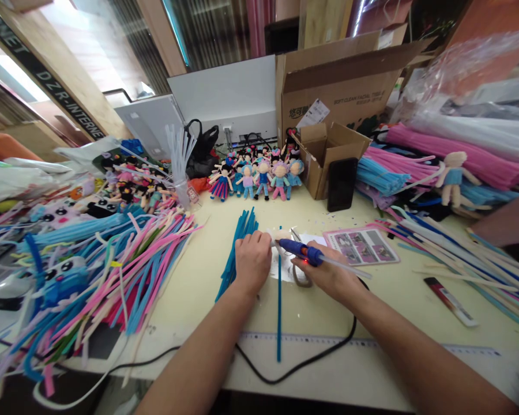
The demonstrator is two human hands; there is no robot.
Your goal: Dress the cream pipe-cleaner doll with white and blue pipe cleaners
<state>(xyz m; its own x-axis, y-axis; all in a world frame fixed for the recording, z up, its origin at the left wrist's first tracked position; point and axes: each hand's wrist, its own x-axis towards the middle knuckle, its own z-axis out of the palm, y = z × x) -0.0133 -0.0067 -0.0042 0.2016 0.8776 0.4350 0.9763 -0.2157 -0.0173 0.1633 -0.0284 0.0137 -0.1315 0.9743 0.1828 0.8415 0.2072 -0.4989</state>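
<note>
One blue strip (279,314) lies on the desk (190,311) between the two hands, its long axis running near to far, almost straight. Its near end reaches past the ruler (298,340), which it crosses nearly square; its far end comes up to the nose of the glue gun (300,251).

The left hand (253,262) is nearer to the strip: it sits just left of the far part, knuckles up and fingers curled in. Its fingertips are hidden, so I cannot tell what it holds, if anything. The right hand (328,274) is farther off to the right, closed round the glue gun, which points left across the strip's far end. Whether the nose touches the strip is too small to tell. A clear glue stick (348,268) juts right from the gun's back, and a black cable (294,369) loops over the near side of the desk.

White paper (289,272) lies under the gun. A bundle of blue strips (243,226) lies left of and beyond the left hand, slanting away. Farther off stand dolls (263,180), with a phone (342,184) upright to their right.
</note>
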